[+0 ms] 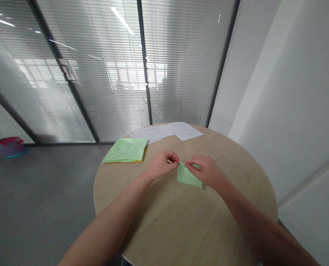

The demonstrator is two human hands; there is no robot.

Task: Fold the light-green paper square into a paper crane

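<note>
A small piece of light green paper [188,177] is between my two hands, over the middle of the round table. My left hand [164,162] pinches its upper left corner with thumb and forefinger. Along the upper edge, my right hand [204,169] has its fingers pressed together on the paper and covers its upper right part. The lower edge hangs down toward me, and I cannot tell whether it touches the tabletop. Whether the sheet is folded at the top is hidden by my fingers.
A stack of green paper [127,150] with a yellow sheet beneath lies at the table's left. Printed white sheets [185,130] lie at the far edge of the wooden table [164,221]. A red and blue basket [9,147] stands on the floor. Blinds-covered glass and a white wall adjoin the table.
</note>
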